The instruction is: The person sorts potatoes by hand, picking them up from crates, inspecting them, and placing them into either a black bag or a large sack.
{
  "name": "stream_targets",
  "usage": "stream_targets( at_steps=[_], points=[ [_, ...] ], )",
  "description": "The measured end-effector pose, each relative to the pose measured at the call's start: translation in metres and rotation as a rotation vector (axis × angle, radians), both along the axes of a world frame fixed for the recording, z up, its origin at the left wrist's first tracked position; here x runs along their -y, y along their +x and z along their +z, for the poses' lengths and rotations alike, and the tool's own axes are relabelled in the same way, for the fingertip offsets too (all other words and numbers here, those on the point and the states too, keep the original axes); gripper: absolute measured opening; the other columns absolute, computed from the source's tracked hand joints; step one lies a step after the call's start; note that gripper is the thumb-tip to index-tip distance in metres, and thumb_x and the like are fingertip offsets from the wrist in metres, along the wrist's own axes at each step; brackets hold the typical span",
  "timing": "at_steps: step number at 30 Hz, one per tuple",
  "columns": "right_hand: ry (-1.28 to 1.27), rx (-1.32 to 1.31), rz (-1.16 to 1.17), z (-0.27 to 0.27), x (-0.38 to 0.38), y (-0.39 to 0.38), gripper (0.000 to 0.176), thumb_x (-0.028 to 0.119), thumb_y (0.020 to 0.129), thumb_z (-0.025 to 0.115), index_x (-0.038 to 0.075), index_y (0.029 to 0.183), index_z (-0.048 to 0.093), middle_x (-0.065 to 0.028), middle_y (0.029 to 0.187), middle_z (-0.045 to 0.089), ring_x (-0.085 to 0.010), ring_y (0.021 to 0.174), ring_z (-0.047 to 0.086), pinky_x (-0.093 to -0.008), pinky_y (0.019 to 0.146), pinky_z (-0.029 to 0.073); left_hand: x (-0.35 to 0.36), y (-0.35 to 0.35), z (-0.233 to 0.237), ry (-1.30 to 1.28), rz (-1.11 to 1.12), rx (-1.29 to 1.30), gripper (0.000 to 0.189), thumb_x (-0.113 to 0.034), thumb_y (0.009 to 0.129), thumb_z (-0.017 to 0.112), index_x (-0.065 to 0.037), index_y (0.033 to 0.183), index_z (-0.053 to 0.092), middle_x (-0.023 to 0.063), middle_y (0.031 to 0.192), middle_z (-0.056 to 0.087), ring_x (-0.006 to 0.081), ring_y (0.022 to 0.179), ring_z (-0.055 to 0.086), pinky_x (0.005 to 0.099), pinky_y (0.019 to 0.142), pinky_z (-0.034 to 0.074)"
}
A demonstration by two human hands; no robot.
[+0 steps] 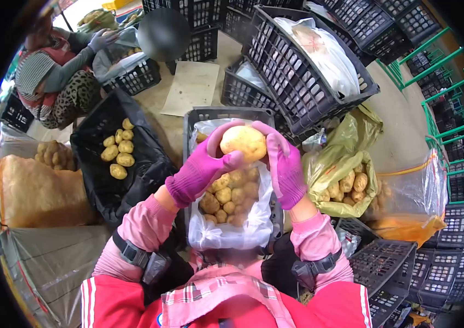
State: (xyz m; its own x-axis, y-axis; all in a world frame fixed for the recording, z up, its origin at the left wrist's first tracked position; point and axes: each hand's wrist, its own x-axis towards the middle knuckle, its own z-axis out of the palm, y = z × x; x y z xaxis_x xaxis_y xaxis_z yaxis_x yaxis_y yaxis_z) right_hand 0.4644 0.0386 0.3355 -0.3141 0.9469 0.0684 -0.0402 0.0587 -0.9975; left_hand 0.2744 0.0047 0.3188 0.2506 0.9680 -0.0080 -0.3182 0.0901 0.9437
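A large pale yellow potato is held up between my two hands, both in pink-purple gloves. My left hand grips its left side, with the thumb along the lower edge. On the right side, the fingers of my right hand press against the same potato. Below them stands a black crate lined with a white plastic bag, holding many potatoes. My hands and the held potato hide part of the crate's far end.
Left is a black-lined crate with several potatoes. A yellow-green bag of potatoes stands right. Beyond lie a tilted black crate with a white bag and a cardboard sheet. A co-worker sits at upper left.
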Motion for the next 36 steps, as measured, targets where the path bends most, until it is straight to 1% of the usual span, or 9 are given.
stream_targets(
  at_steps=[2,5,8,14,18,22,30,31,36],
  points=[
    [0.432,0.212,-0.076,0.0,0.005,-0.01,0.046,0.036,0.099,0.058,0.0,0.127,0.059,-0.0154,0.118,0.064,-0.024,0.111,0.061,-0.0335,0.096,0.047,0.0,0.004,0.004,0.044,0.018,0.005,0.074,-0.031,0.087,0.075,-0.01,0.146,0.036,0.007,0.134,0.048,0.0177,0.122,0.052,0.0336,0.101,0.049],
    [0.405,0.322,-0.041,-0.001,0.001,-0.002,0.036,0.026,0.101,0.055,0.0,0.125,0.06,-0.0144,0.114,0.066,-0.0231,0.108,0.062,-0.032,0.094,0.048,0.001,0.003,0.006,0.024,-0.018,0.03,0.07,-0.03,0.088,0.073,-0.008,0.144,0.038,0.0075,0.134,0.049,0.0171,0.12,0.053,0.0323,0.102,0.046],
    [-0.114,-0.03,-0.059,0.0,0.007,-0.005,0.038,0.028,0.105,0.044,0.001,0.125,0.061,-0.0096,0.11,0.068,-0.0167,0.093,0.067,-0.0285,0.083,0.053,0.003,-0.022,0.027,0.183,0.021,-0.277,0.068,-0.033,0.085,0.075,-0.003,0.139,0.046,0.0068,0.122,0.058,0.0148,0.113,0.057,0.0304,0.096,0.048],
    [-0.21,0.278,0.039,0.001,0.023,-0.004,0.046,0.033,0.104,0.046,0.002,0.137,0.05,-0.0135,0.127,0.061,-0.0212,0.108,0.063,-0.0301,0.092,0.048,0.017,-0.182,0.05,0.006,0.264,-0.408,0.056,-0.033,0.092,0.068,-0.001,0.133,0.049,0.0107,0.116,0.063,0.0137,0.091,0.065,0.0242,0.081,0.055],
    [-0.167,0.433,0.146,-0.025,0.027,-0.011,0.041,0.024,0.102,0.049,-0.001,0.134,0.052,-0.015,0.123,0.062,-0.0238,0.105,0.065,-0.0337,0.091,0.05,0.045,-0.304,-0.072,-0.365,0.391,-0.438,0.056,-0.027,0.088,0.075,0.0,0.129,0.049,0.0092,0.106,0.063,0.0117,0.087,0.064,0.0254,0.075,0.057],
    [-0.111,0.54,0.237,-0.074,0.029,-0.038,0.042,0.003,0.087,0.061,-0.004,0.128,0.057,-0.0169,0.124,0.062,-0.0256,0.11,0.063,-0.0352,0.097,0.049,0.072,-0.345,-0.174,-0.817,0.54,-0.612,0.057,-0.032,0.082,0.079,-0.005,0.122,0.048,0.0087,0.089,0.065,0.0153,0.06,0.066,0.027,0.053,0.056],
    [0.74,0.853,0.745,-0.121,0.028,-0.221,0.073,0.017,0.071,0.073,0.012,0.139,0.048,-0.0156,0.139,0.05,-0.0407,0.131,0.043,-0.0531,0.111,0.029,0.065,-0.379,-0.276,-0.863,0.195,-0.863,0.065,-0.035,0.075,0.079,0.001,0.122,0.054,0.0156,0.093,0.067,0.0236,0.073,0.068,0.0341,0.065,0.054],
    [0.779,0.818,0.756,-0.131,0.027,-0.236,0.059,0.015,0.071,0.071,0.014,0.129,0.058,-0.0157,0.136,0.054,-0.0405,0.132,0.044,-0.0542,0.11,0.031,0.063,-0.379,-0.277,-0.798,0.126,-1.016,0.065,-0.038,0.075,0.076,0.001,0.123,0.057,0.017,0.101,0.068,0.0287,0.089,0.068,0.0375,0.078,0.053],
    [0.875,0.701,1.003,-0.17,0.018,-0.236,0.027,0.012,0.076,0.061,0.01,0.103,0.064,-0.0109,0.122,0.061,-0.0373,0.126,0.049,-0.0592,0.106,0.034,0.058,-0.388,-0.302,-0.766,-0.008,-1.086,0.063,-0.04,0.077,0.074,-0.001,0.124,0.058,0.0168,0.108,0.068,0.0275,0.097,0.067,0.037,0.085,0.051]
  ],
)
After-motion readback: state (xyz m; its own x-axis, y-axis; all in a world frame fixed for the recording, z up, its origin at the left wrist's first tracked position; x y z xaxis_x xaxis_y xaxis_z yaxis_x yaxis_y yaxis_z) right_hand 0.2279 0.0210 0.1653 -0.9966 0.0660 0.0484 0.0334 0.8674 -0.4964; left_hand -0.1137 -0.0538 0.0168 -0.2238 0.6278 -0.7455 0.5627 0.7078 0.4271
